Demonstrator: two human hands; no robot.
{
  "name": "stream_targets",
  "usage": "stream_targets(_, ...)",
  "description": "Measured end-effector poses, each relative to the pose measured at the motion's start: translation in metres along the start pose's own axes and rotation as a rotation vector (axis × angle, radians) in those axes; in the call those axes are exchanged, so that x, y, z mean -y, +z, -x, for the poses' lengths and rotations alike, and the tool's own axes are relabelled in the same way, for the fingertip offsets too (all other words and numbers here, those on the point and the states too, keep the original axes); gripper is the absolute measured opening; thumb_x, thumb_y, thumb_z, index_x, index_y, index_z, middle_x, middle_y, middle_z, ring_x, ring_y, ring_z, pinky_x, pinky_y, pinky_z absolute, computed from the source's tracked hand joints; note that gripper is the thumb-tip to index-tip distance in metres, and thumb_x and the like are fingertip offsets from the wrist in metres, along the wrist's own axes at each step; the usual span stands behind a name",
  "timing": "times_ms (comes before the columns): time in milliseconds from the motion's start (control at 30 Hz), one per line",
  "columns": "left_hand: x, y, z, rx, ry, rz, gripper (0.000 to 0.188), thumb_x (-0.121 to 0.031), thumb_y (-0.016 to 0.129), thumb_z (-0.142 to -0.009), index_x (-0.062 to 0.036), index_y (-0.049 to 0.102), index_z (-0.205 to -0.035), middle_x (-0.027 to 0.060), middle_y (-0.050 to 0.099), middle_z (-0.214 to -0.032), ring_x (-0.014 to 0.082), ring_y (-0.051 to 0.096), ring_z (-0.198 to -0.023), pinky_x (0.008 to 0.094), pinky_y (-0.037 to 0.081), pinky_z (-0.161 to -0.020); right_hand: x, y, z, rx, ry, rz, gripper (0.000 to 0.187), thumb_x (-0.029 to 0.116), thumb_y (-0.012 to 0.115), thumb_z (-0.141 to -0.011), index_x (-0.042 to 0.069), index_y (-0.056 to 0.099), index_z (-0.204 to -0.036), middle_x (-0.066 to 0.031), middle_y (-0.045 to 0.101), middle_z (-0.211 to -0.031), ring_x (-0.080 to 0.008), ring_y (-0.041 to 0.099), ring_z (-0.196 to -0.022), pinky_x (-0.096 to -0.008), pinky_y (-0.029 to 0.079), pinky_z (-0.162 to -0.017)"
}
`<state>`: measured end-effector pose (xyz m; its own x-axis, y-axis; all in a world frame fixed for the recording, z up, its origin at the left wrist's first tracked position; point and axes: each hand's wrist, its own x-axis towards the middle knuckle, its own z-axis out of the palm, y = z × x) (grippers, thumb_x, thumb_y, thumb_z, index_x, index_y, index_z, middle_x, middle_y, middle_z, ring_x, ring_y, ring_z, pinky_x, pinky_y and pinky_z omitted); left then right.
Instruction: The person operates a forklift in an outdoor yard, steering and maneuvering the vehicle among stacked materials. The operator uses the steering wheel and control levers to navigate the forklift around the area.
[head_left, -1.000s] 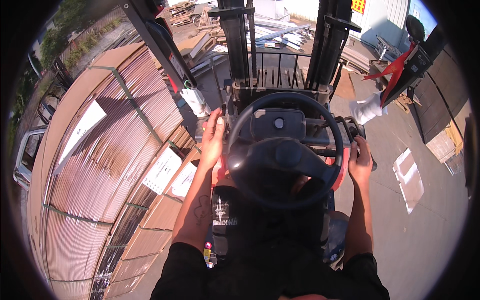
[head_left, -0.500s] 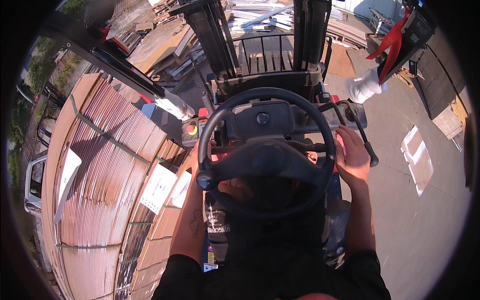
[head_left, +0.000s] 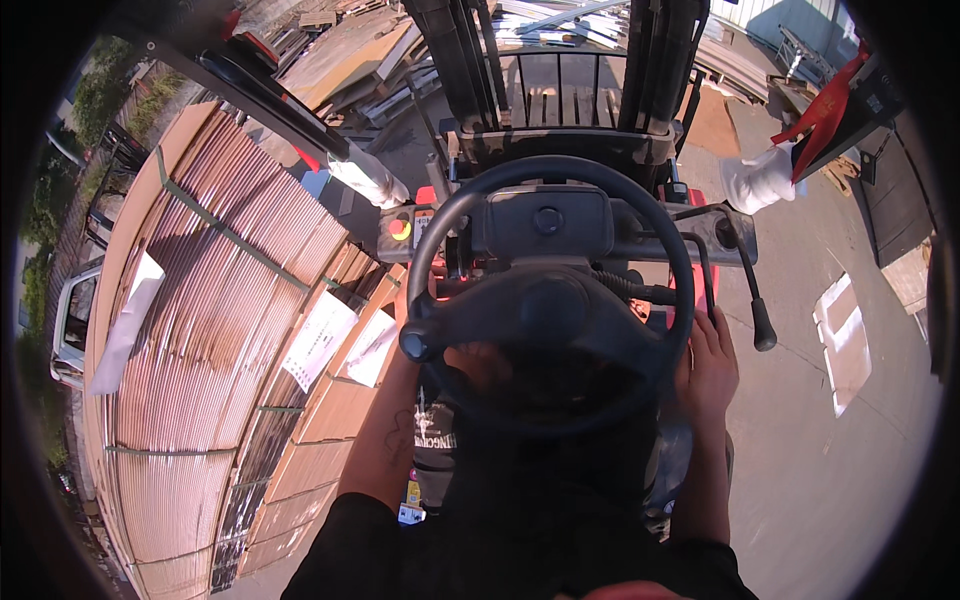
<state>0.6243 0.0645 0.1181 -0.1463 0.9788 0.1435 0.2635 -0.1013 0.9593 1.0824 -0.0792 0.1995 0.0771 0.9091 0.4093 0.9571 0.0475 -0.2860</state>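
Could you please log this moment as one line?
left hand: partly hidden by steering wheel | right hand: beside wheel's right rim | banded cardboard stack: person's left

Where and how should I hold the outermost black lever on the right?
Probably close the right hand around the thick grip ending the outermost black lever. It's fatter than the rest and points back toward the driver, so come from that side; nothing touches it.
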Motion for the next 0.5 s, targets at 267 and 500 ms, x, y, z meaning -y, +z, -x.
stream_targets(267, -0.026, 0.031, 0.018, -0.044, 0.297, -0.190, 0.028, -0.020, 0.067, -0.110, -0.0117, 0.074, -0.136, 0.0118, 0.078, -0.117, 0.0265, 0.075, -0.112, 0.0400, 0.058, -0.099, -0.046, 0.002, 0.004, -0.007, -0.045, -0.014, 0.034, 0.011, 0.061, -0.109, 0.008, 0.075, -0.140, -0.0116, 0.072, -0.153, -0.0428, 0.054, -0.157, -0.0529, 0.049, -0.123)
stream_targets(500, -0.040, 0.053, 0.053, -0.037, -0.003, 0.041, 0.043, -0.012, 0.068, -0.108, -0.0082, 0.068, -0.151, 0.0105, 0.077, -0.131, 0.0237, 0.074, -0.121, 0.0369, 0.057, -0.106, -0.071, -0.009, -0.030, -0.077, -0.157, -0.109, 0.033, 0.018, 0.053, -0.119, 0.006, 0.073, -0.143, -0.0143, 0.072, -0.151, -0.0413, 0.060, -0.151, -0.0506, 0.048, -0.124)
